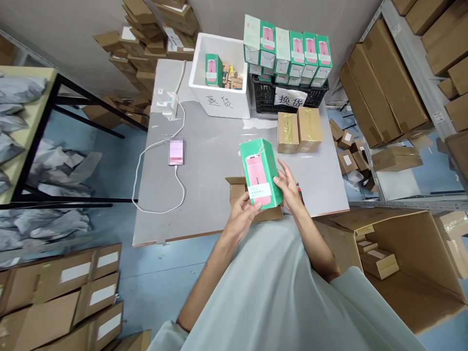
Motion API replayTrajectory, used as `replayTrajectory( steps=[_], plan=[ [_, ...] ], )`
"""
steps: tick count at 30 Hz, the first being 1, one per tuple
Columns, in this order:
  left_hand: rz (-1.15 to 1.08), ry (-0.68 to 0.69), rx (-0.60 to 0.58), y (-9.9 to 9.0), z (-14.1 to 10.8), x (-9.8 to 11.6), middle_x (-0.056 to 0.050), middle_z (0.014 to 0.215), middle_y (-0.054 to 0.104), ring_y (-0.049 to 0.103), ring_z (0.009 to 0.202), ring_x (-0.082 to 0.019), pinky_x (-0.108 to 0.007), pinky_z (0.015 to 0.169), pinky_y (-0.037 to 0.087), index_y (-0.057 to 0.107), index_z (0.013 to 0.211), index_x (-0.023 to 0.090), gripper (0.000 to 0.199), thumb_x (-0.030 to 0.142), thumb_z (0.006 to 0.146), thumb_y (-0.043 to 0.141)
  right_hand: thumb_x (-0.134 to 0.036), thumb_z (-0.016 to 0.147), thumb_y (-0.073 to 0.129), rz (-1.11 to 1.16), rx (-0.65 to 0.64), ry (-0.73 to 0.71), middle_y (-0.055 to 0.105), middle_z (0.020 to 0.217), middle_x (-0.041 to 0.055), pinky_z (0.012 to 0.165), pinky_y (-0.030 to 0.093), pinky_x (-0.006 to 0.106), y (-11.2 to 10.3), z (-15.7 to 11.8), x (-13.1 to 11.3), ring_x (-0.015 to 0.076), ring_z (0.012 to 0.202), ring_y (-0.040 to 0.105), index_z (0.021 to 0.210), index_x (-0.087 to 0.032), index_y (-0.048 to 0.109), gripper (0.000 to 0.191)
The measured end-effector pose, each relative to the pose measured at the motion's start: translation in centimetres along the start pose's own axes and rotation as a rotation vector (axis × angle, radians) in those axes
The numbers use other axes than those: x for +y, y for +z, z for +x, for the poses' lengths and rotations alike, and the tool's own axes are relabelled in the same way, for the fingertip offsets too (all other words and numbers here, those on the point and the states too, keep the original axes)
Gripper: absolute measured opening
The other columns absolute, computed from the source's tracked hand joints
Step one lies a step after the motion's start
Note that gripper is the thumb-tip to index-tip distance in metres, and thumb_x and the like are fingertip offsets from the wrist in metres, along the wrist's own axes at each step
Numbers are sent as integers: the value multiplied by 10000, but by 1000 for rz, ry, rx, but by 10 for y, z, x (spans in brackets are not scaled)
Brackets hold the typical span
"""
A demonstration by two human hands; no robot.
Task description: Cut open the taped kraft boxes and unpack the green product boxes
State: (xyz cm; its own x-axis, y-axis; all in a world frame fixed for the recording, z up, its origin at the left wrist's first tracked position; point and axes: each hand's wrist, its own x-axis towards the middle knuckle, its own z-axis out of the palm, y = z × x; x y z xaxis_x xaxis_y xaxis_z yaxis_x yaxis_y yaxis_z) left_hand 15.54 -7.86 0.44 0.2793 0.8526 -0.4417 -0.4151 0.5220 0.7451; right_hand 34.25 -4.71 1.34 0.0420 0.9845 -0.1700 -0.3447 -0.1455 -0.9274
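A green product box point(260, 170) with a picture of a pink tumbler is held up in both hands, tilted above the near edge of the table. My left hand point(244, 210) grips its lower left corner, thumb across the front. My right hand point(288, 187) holds the right side, thumb pressed on the edge and some fingers extended behind. Under the green box lies an opened brown carton point(237, 191), its flaps spread and partly hidden. A small dark and red object point(300, 194) shows just past my right hand; I cannot make out what it is.
On the grey table point(204, 180) stand a white foam bin point(219, 105), a black crate point(263, 95) of green boxes, and two taped cartons point(288, 131). A phone point(176, 152) charges on a white cable. A large open carton point(420, 253) stands at right.
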Motion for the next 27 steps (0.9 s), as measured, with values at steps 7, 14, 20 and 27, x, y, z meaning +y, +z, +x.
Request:
replayTrajectory(
  steps=[7,14,20,27],
  plan=[
    [245,199,185,-2,4,-3,-94,1172,816,780,1171,-280,-396,970,657,667,1003,229,593,528,695,1076,-761,841,949,-151,42,-47,609,1717,178,1270,587,536,7,2,7,358,1525,670,1814,-338,347,1219],
    [287,232,154,0,2,-17,-71,1229,769,779,1119,-242,-319,870,643,595,1043,256,628,496,706,1067,-612,805,1017,-91,134,-18,759,1512,136,1259,580,505,9,6,13,338,1438,720,1738,-297,469,1127],
    [37,68,29,-17,4,-13,-85,1286,794,785,1157,-266,-399,971,669,693,1236,258,636,579,793,1017,-569,796,1007,66,98,79,804,1455,84,1104,679,456,7,0,6,332,1354,770,1683,-314,536,1036],
    [-137,-130,-225,-19,2,-4,-168,1401,826,770,1350,-419,-628,1198,598,786,1367,216,686,536,807,1020,-649,840,935,170,14,121,823,1442,43,1110,684,466,17,-1,-2,336,1398,753,1536,-334,690,803]
  ],
)
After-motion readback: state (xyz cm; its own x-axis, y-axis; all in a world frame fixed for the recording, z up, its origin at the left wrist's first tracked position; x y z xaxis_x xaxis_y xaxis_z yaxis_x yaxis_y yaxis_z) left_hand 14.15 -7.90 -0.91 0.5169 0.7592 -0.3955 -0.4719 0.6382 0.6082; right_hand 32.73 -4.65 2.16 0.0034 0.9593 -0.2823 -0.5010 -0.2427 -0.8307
